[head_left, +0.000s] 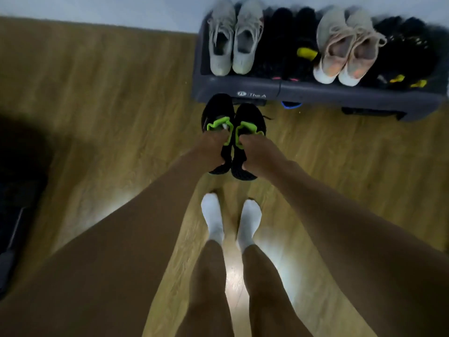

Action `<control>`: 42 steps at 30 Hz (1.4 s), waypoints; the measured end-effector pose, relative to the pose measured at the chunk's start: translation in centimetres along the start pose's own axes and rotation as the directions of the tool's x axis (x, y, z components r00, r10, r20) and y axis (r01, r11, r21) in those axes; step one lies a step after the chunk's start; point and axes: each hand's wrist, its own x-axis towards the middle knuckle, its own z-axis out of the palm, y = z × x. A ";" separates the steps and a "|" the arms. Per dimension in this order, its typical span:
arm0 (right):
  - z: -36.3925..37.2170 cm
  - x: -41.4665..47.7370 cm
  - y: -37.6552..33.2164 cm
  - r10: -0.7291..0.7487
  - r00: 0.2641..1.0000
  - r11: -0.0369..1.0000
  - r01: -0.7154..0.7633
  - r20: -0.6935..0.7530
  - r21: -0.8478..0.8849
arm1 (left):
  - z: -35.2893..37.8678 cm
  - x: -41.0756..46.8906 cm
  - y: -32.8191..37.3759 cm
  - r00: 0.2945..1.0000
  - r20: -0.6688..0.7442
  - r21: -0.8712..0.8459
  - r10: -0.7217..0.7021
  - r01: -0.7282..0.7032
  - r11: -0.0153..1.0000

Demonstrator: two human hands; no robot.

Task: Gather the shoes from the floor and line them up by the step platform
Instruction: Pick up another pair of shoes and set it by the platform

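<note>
Left hand [213, 149], right hand [255, 154] each grip black knit shoe, green-trimmed

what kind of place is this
Probably a room at home, maybe a workout corner: wood-look floor, a grey step platform against the wall carrying four pairs of trainers, and a person in white socks holding black-and-green shoes.

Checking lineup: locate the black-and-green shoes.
Head view, centre: black-and-green shoes in left hand and right hand, before the step platform's left end.
</note>
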 end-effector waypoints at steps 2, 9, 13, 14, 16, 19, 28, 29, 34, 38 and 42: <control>3.0 4.1 1.7 0.023 1.000 1.000 -0.023 0.017 0.001 | 2.4 4.0 -2.6 0.999 0.035 -0.019 -0.008 0.009 1.000; 14.3 17.3 6.1 0.072 0.995 0.997 -0.072 0.064 0.001 | 11.8 16.3 -12.1 0.992 0.127 0.091 -0.028 0.017 0.996; 19.1 22.6 7.9 0.115 0.992 0.993 -0.113 0.043 -0.033 | 15.9 20.6 -16.4 0.996 0.086 0.067 -0.019 0.013 0.998; 20.1 23.8 8.2 0.126 0.992 0.991 -0.125 0.018 -0.037 | 16.8 21.4 -17.2 0.998 0.065 0.074 -0.016 0.011 0.997; 21.7 25.7 8.5 0.141 0.990 0.989 -0.141 -0.020 -0.036 | 18.2 22.6 -18.4 0.999 0.022 0.087 -0.035 0.033 0.996; 23.6 27.8 8.5 0.142 0.990 0.988 -0.142 0.008 -0.064 | 19.6 23.5 -19.7 1.000 -0.028 0.127 -0.014 0.017 0.992; 25.7 27.9 10.1 0.194 0.964 0.974 -0.167 0.182 -0.154 | 21.5 25.2 -20.3 0.981 0.178 0.264 -0.075 0.026 0.964; 25.4 27.5 9.9 0.195 0.957 0.976 -0.166 0.216 -0.142 | 21.4 25.0 -20.0 0.972 0.210 0.278 -0.105 0.044 0.960; 20.7 23.9 7.8 0.194 0.965 0.981 -0.192 0.177 -0.028 | 17.1 22.5 -16.3 0.952 0.227 0.130 -0.205 0.179 0.975; 12.7 18.8 5.1 0.190 0.976 0.982 -0.188 -0.104 0.029 | 9.3 18.9 -10.5 0.995 0.024 0.087 -0.095 0.093 0.992; 0.4 10.8 2.6 0.259 0.912 0.965 -0.233 -0.318 0.117 | -1.1 13.0 -2.5 0.991 -0.123 0.100 0.043 -0.031 0.994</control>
